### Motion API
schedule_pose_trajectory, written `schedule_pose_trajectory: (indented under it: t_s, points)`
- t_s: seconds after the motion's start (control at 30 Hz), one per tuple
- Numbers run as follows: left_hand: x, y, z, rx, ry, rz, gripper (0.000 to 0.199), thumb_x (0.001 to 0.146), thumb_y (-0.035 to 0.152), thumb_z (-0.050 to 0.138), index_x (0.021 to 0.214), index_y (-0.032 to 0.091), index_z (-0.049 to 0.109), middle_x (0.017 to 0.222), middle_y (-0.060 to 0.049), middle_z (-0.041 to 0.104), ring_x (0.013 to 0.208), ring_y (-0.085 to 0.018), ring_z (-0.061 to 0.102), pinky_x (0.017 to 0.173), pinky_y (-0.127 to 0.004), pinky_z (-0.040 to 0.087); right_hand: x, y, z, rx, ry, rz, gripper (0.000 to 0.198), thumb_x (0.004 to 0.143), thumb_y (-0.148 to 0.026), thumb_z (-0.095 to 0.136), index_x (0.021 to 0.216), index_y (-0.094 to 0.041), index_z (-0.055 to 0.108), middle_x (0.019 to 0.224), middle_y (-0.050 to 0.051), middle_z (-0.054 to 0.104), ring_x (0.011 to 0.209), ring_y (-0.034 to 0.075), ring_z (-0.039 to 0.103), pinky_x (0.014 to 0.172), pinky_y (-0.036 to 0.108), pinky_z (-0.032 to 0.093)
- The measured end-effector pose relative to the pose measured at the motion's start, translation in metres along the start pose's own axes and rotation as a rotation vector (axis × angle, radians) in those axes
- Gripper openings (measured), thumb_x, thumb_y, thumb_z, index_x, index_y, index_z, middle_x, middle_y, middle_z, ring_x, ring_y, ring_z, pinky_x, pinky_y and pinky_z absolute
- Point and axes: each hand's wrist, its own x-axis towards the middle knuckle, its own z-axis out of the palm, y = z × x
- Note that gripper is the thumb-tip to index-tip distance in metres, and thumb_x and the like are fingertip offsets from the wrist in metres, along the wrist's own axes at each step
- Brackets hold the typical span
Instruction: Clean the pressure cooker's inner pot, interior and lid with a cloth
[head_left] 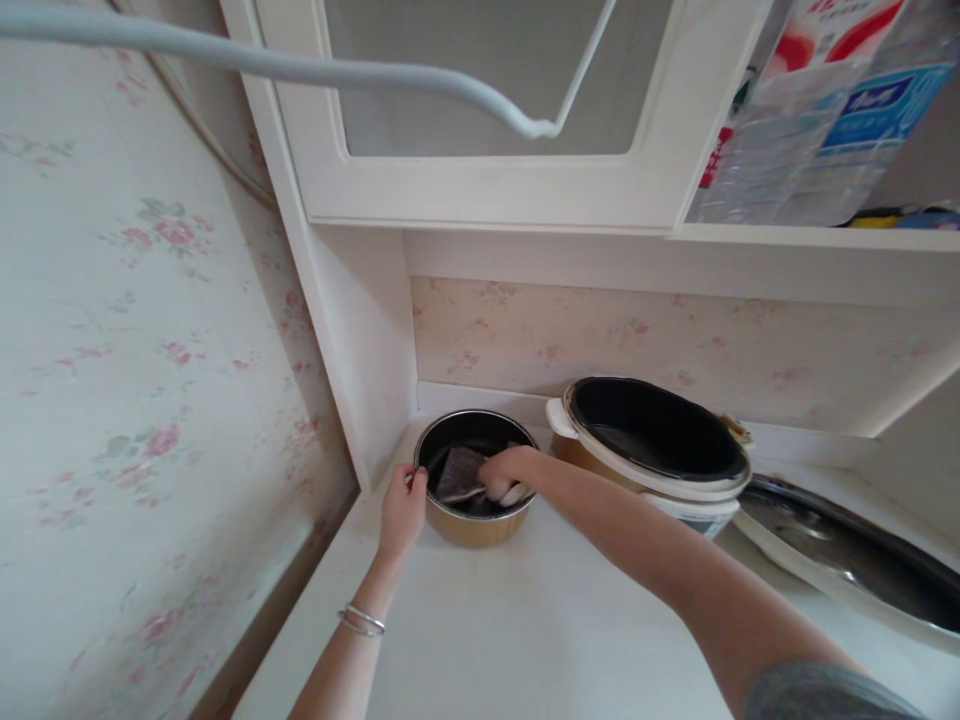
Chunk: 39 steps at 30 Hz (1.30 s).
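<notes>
Our left hand (403, 505) has thumb and fingers pinched on the left rim of the gold-sided round pot (476, 530). Our right hand (504, 474) is inside it, fingers closed around a bunched grey cloth (459, 474). Pot sits on the white countertop (480, 640), just left of the oval electric cooker (600, 462); glass lid (817, 545) lies right of that.

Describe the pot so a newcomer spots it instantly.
Follow the counter to its back left corner, beside the panel. The pot there has its rim held by the left hand, the right hand inside. Unlike the wider cooker, it has no white band.
</notes>
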Motion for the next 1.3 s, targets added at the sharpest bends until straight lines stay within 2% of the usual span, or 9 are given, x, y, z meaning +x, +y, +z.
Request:
schedule_pose_trajectory:
  t_s: [0.13, 0.33, 0.5, 0.67, 0.77, 0.87, 1.03, 1.2, 1.3]
  points:
    - [-0.002, 0.001, 0.002, -0.014, 0.022, 0.001, 0.033, 0.086, 0.047, 0.043, 0.09, 0.018, 0.059, 0.083, -0.007, 0.067, 0.081, -0.025, 0.063, 0.075, -0.035, 0.045, 0.007, -0.014, -0.003, 0.25, -0.155, -0.017, 0.021, 0.059, -0.02, 0.08, 0.074, -0.011, 0.068, 0.062, -0.001, 0.064, 0.057, 0.018, 0.061, 0.055, 0.026, 0.048]
    - [-0.001, 0.002, 0.002, -0.041, -0.016, -0.005, 0.034, 0.088, 0.049, 0.041, 0.089, 0.019, 0.057, 0.081, -0.005, 0.067, 0.079, -0.024, 0.063, 0.073, -0.035, 0.046, 0.02, -0.041, 0.01, 0.619, 0.164, 0.046, 0.025, 0.09, -0.024, 0.042, 0.102, -0.012, 0.06, 0.079, 0.004, 0.066, 0.062, 0.012, 0.062, 0.054, 0.019, 0.047]
    - [0.001, 0.0, 0.001, -0.028, -0.022, 0.011, 0.034, 0.089, 0.049, 0.041, 0.092, 0.019, 0.057, 0.084, -0.007, 0.067, 0.083, -0.025, 0.064, 0.076, -0.037, 0.047, 0.02, -0.048, 0.018, 0.745, 0.243, 0.058, 0.03, 0.09, -0.022, 0.042, 0.117, -0.013, 0.053, 0.094, 0.009, 0.067, 0.073, 0.013, 0.066, 0.057, 0.018, 0.049]
    - [0.003, -0.004, 0.003, -0.006, -0.009, -0.025, 0.039, 0.088, 0.05, 0.042, 0.099, 0.017, 0.058, 0.09, -0.009, 0.068, 0.087, -0.027, 0.064, 0.081, -0.04, 0.047, -0.007, -0.009, 0.01, 0.622, -0.048, 0.01, 0.025, 0.066, -0.02, 0.072, 0.091, -0.015, 0.068, 0.074, 0.001, 0.069, 0.062, 0.016, 0.066, 0.058, 0.024, 0.052]
    - [0.005, -0.004, 0.004, -0.048, -0.015, -0.018, 0.04, 0.088, 0.047, 0.043, 0.108, 0.015, 0.058, 0.104, -0.012, 0.068, 0.099, -0.026, 0.063, 0.09, -0.04, 0.046, -0.012, 0.014, 0.002, 0.462, -0.128, 0.042, 0.019, 0.061, -0.02, 0.076, 0.078, -0.014, 0.07, 0.066, 0.0, 0.067, 0.062, 0.019, 0.066, 0.061, 0.029, 0.053]
    - [0.006, -0.004, 0.004, -0.068, -0.041, -0.017, 0.042, 0.09, 0.043, 0.043, 0.117, 0.015, 0.058, 0.121, -0.013, 0.064, 0.115, -0.025, 0.057, 0.102, -0.04, 0.04, 0.001, 0.016, -0.001, 0.296, -0.046, 0.043, 0.012, 0.066, -0.021, 0.075, 0.075, -0.016, 0.069, 0.069, 0.003, 0.067, 0.076, 0.022, 0.068, 0.073, 0.035, 0.052]
    - [0.007, -0.004, 0.004, -0.083, -0.078, -0.02, 0.044, 0.091, 0.043, 0.043, 0.121, 0.015, 0.058, 0.128, -0.013, 0.061, 0.122, -0.024, 0.053, 0.108, -0.04, 0.036, 0.026, -0.004, 0.003, 0.083, 0.18, -0.101, 0.017, 0.087, -0.03, 0.062, 0.09, -0.014, 0.065, 0.101, 0.006, 0.066, 0.104, 0.021, 0.059, 0.096, 0.046, 0.043]
    - [0.007, -0.005, 0.004, -0.056, -0.072, -0.033, 0.044, 0.09, 0.043, 0.042, 0.12, 0.015, 0.058, 0.125, -0.013, 0.062, 0.12, -0.025, 0.055, 0.106, -0.041, 0.038, 0.029, -0.013, 0.006, -0.04, 0.224, -0.298, 0.017, 0.082, -0.009, 0.062, 0.066, -0.017, 0.063, 0.093, 0.005, 0.069, 0.115, 0.018, 0.052, 0.108, 0.039, 0.031]
    - [0.007, -0.005, 0.004, -0.06, -0.068, -0.04, 0.044, 0.09, 0.043, 0.042, 0.121, 0.015, 0.058, 0.126, -0.013, 0.062, 0.121, -0.025, 0.054, 0.106, -0.041, 0.038, 0.026, -0.006, 0.004, -0.064, 0.261, -0.272, 0.009, 0.085, -0.015, 0.062, 0.077, -0.014, 0.065, 0.097, 0.005, 0.068, 0.114, 0.02, 0.054, 0.106, 0.045, 0.034]
